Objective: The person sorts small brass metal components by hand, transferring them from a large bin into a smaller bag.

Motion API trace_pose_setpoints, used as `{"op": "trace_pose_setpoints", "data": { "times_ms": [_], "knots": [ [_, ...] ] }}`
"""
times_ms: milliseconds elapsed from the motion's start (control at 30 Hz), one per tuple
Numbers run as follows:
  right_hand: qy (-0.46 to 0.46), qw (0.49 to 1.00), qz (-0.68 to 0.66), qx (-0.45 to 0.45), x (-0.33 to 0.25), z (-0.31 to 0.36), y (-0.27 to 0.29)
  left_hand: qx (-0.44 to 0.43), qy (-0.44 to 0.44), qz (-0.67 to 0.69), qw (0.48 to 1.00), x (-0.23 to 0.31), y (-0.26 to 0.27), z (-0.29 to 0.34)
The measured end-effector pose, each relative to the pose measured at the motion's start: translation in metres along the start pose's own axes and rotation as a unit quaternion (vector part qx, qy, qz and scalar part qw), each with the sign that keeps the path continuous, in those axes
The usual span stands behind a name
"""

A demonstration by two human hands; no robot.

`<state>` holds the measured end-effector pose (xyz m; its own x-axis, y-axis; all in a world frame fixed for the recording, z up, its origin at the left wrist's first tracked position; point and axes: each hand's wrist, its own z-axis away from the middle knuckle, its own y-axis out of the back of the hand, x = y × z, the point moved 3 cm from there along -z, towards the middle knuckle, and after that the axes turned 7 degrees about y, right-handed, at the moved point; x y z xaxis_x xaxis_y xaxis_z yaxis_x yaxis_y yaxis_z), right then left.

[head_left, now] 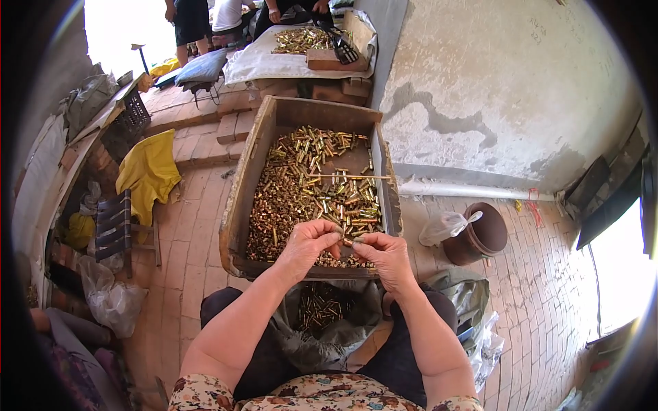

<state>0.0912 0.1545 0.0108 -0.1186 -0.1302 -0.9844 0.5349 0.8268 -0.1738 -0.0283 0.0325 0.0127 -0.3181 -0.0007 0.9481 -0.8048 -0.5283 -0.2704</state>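
Note:
A deep wooden box (235,198) in front of me holds a great many small brass-coloured metal pieces (284,171), longer ones at the far side and shorter ones nearer. Over its near end my left hand (306,245) and my right hand (385,259) meet, thumbs and forefingers pinched. Between their fingertips is a small brass-coloured cylindrical piece (347,242), partly covered by the fingers. A thin rod (353,177) lies across the pieces. Between my knees, an open grey-green sack (346,341) contains more slim metal pieces (322,308).
Right of the box stands a brown bucket (466,250) with a white plastic bag (442,228) at its side. A folding stool (114,229) and yellow cloth (149,175) are at left. Beyond the box, other people sit or stand by a white-covered surface (257,61) bearing similar pieces.

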Motion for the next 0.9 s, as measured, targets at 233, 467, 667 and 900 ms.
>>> {"op": "trace_pose_setpoints", "data": {
  "times_ms": [233,467,667,900],
  "knots": [
    [-0.008,0.999,-0.043,0.004,0.0001,0.0000,-0.0009,-0.004,-0.012,-0.003,1.000,0.0006,-0.0027,0.0016],
    [-0.019,0.993,-0.106,0.041,0.0030,0.0002,0.0018,-0.009,-0.024,-0.053,0.998,0.0030,-0.0057,0.0041],
    [0.025,0.990,-0.123,0.062,0.0056,0.0011,-0.0003,-0.004,-0.020,-0.024,1.000,0.0010,-0.0073,0.0046],
    [0.083,0.990,-0.094,0.061,0.0040,0.0027,-0.0053,-0.001,-0.009,0.031,0.999,0.0002,-0.0074,0.0051]
  ]
}}
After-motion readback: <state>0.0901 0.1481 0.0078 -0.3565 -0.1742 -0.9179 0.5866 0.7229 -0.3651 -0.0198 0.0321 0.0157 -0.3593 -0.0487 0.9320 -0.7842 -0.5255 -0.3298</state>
